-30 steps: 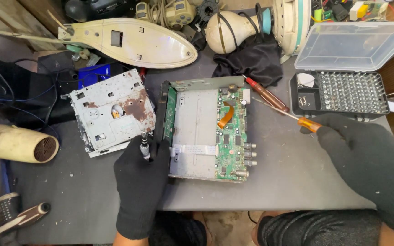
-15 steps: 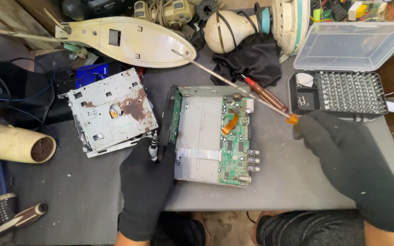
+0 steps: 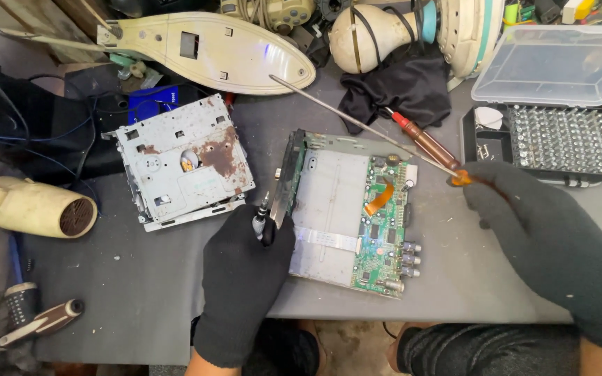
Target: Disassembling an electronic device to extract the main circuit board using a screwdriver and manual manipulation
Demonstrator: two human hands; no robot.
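An opened metal chassis [image 3: 329, 209] with a green circuit board [image 3: 384, 230] and an orange ribbon cable lies in the middle of the grey table. My left hand [image 3: 245, 278], in a black glove, grips a small precision screwdriver [image 3: 262, 221] against the chassis's left edge. Gloved too, my right hand [image 3: 545, 237] holds a long screwdriver by its orange handle [image 3: 460, 179]. Its thin shaft [image 3: 357, 122] points up and left above the chassis. A rusty metal drive unit [image 3: 182, 163] sits to the left of the chassis.
An open bit set case [image 3: 559, 139] with a clear lid stands at the right. A second, brown-handled screwdriver [image 3: 419, 139] lies by a black cloth [image 3: 398, 87]. A cream hair dryer [image 3: 29, 209], a cream plastic shell [image 3: 203, 49] and tool handles [image 3: 36, 324] crowd the left and back.
My right hand has lifted the long orange-handled screwdriver off the table and swung its shaft up and to the left over the chassis. The left hand has hardly moved.
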